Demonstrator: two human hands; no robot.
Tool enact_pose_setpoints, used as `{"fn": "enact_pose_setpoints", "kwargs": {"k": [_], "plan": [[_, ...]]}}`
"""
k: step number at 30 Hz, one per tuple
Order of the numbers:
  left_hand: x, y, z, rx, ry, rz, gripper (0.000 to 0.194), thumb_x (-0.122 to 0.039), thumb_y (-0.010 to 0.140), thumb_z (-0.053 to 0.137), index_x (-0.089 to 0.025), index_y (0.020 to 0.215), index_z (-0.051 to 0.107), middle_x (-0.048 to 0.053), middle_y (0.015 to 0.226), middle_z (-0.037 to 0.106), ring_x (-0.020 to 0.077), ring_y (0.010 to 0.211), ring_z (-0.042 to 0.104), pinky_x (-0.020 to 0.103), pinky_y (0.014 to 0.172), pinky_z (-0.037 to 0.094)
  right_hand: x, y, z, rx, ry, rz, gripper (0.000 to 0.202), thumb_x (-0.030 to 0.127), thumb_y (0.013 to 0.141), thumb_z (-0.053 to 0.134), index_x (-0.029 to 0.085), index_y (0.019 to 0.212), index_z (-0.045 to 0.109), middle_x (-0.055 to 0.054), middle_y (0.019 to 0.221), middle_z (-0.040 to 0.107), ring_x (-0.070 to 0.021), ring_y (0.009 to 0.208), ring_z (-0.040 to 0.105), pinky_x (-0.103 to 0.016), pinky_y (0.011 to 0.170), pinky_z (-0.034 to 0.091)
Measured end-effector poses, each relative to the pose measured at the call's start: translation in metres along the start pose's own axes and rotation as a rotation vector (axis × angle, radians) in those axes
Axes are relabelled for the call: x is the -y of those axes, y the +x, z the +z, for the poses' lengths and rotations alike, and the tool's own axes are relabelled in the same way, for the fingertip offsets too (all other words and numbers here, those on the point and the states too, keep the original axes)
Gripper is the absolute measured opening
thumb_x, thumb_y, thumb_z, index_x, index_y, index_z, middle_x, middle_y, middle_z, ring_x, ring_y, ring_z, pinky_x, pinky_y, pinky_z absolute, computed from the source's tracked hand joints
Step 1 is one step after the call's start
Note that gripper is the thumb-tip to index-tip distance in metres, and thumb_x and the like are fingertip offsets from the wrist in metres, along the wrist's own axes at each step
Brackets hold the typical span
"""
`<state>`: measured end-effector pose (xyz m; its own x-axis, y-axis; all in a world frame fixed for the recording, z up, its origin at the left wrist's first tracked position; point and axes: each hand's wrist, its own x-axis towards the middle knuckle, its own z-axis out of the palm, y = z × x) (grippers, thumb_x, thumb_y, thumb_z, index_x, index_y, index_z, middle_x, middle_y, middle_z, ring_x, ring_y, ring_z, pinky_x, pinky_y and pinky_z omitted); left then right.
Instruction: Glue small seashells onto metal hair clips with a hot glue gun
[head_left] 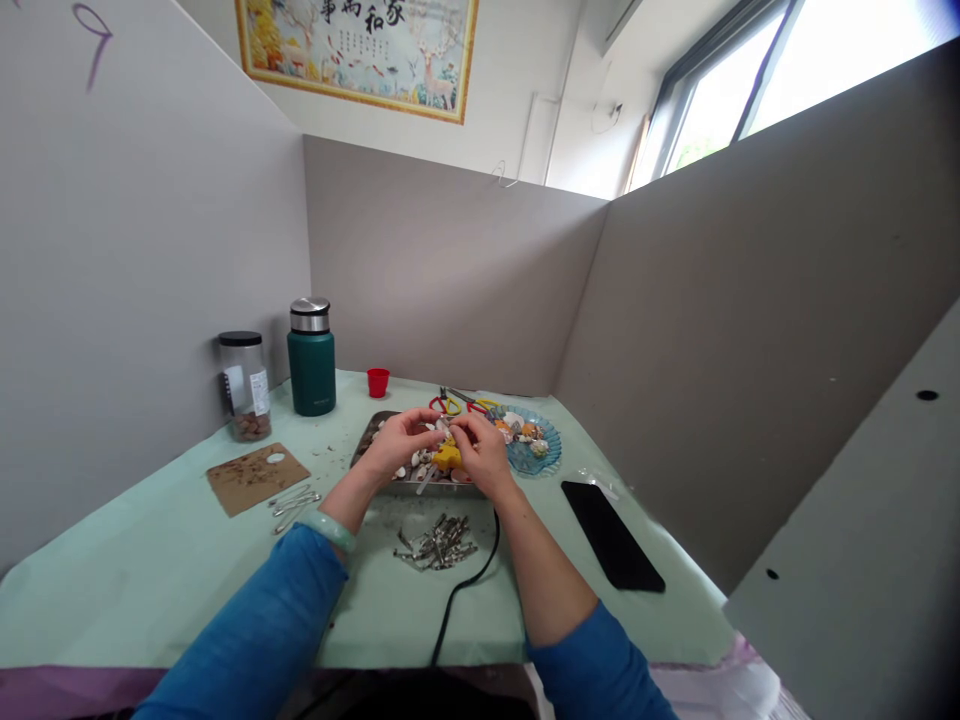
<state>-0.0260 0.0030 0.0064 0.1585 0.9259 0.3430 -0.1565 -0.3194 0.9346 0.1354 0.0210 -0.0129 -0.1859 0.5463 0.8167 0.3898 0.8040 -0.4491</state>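
Note:
My left hand (403, 440) and my right hand (480, 448) meet over a metal tray (367, 437) of shells. The fingers of both hands are closed around a small pale item between them, too small to name. Just under my right fingers is a yellow glue gun (448, 456), its black cord (450, 606) running down to the table's front edge. A pile of small metal clips (439, 543) lies in front of the tray. To the right of the tray stands a blue plate (550, 450) with decorated pieces on it.
At the left are a green bottle (312, 372), a clear jar (249, 390), brown cardboard (255, 478) and loose clips (294, 505). A red cup (378, 382) and pliers (448, 403) are at the back. A black phone-like slab (613, 537) lies right. Grey partitions surround the table.

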Motion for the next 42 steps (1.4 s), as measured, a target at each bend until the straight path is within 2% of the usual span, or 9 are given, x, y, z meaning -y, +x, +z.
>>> {"fn": "enact_pose_setpoints", "kwargs": {"k": [6, 11, 19, 24, 29, 32, 38, 42], "plan": [[0.004, 0.002, -0.002, -0.009, -0.012, -0.012, 0.040, -0.032, 0.058, 0.080, -0.015, 0.091, 0.065, 0.003, 0.086, 0.065, 0.0123, 0.062, 0.058, 0.028, 0.064, 0.047, -0.001, 0.000, 0.000, -0.002, -0.006, 0.012, 0.018, 0.028, 0.088, 0.047, 0.020, 0.079, 0.060, -0.003, 0.077, 0.059, -0.0157, 0.071, 0.054, -0.027, 0.067, 0.043], [0.008, 0.004, -0.005, -0.026, -0.003, -0.035, 0.043, -0.031, 0.059, 0.079, -0.015, 0.097, 0.067, 0.003, 0.076, 0.067, 0.0128, 0.060, 0.058, 0.028, 0.064, 0.048, -0.001, -0.001, 0.000, -0.001, -0.010, 0.015, 0.018, 0.028, 0.088, 0.046, 0.020, 0.078, 0.058, -0.003, 0.076, 0.058, -0.0156, 0.071, 0.053, -0.027, 0.067, 0.043], [0.010, 0.003, -0.007, 0.066, -0.058, -0.029, 0.042, -0.029, 0.064, 0.077, -0.017, 0.103, 0.068, 0.005, 0.086, 0.070, 0.0139, 0.066, 0.062, 0.028, 0.069, 0.050, 0.001, 0.000, -0.001, 0.012, 0.013, -0.010, 0.017, 0.025, 0.088, 0.046, 0.019, 0.079, 0.059, -0.004, 0.079, 0.058, -0.0160, 0.075, 0.054, -0.027, 0.070, 0.043], [0.008, 0.003, -0.005, 0.026, -0.023, -0.014, 0.041, -0.030, 0.063, 0.076, -0.014, 0.100, 0.068, 0.004, 0.084, 0.069, 0.0119, 0.063, 0.060, 0.027, 0.068, 0.050, 0.001, 0.000, -0.001, 0.002, 0.026, 0.005, 0.016, 0.026, 0.088, 0.047, 0.019, 0.083, 0.060, -0.004, 0.081, 0.058, -0.0154, 0.074, 0.054, -0.027, 0.069, 0.043], [0.009, 0.006, -0.005, -0.080, 0.020, 0.029, 0.037, -0.032, 0.060, 0.078, -0.013, 0.090, 0.065, 0.003, 0.085, 0.066, 0.0108, 0.065, 0.058, 0.025, 0.063, 0.049, 0.001, 0.000, -0.001, -0.032, 0.020, 0.032, 0.020, 0.029, 0.090, 0.045, 0.019, 0.081, 0.060, -0.004, 0.081, 0.059, -0.0161, 0.077, 0.054, -0.027, 0.071, 0.042], [0.010, 0.008, -0.006, -0.130, 0.037, 0.072, 0.037, -0.032, 0.058, 0.078, -0.013, 0.086, 0.062, 0.002, 0.084, 0.064, 0.0116, 0.067, 0.058, 0.024, 0.061, 0.049, 0.002, 0.000, -0.001, -0.025, 0.019, 0.040, 0.019, 0.031, 0.088, 0.048, 0.019, 0.080, 0.060, -0.003, 0.080, 0.058, -0.0148, 0.071, 0.054, -0.026, 0.067, 0.042], [0.012, 0.008, -0.005, -0.112, 0.153, 0.101, 0.035, -0.031, 0.061, 0.076, -0.013, 0.087, 0.062, 0.001, 0.074, 0.063, 0.0103, 0.059, 0.056, 0.024, 0.059, 0.046, 0.000, 0.000, 0.001, 0.011, 0.018, 0.013, 0.013, 0.028, 0.085, 0.053, 0.019, 0.080, 0.062, -0.004, 0.080, 0.060, -0.0155, 0.073, 0.055, -0.026, 0.066, 0.043], [0.013, 0.008, -0.006, -0.088, 0.195, 0.115, 0.036, -0.032, 0.063, 0.075, -0.013, 0.091, 0.062, 0.003, 0.078, 0.066, 0.0116, 0.061, 0.058, 0.025, 0.061, 0.047, -0.003, 0.001, 0.001, 0.005, 0.013, -0.001, 0.012, 0.024, 0.085, 0.052, 0.019, 0.080, 0.062, -0.004, 0.081, 0.060, -0.0163, 0.077, 0.055, -0.028, 0.070, 0.043]]}}
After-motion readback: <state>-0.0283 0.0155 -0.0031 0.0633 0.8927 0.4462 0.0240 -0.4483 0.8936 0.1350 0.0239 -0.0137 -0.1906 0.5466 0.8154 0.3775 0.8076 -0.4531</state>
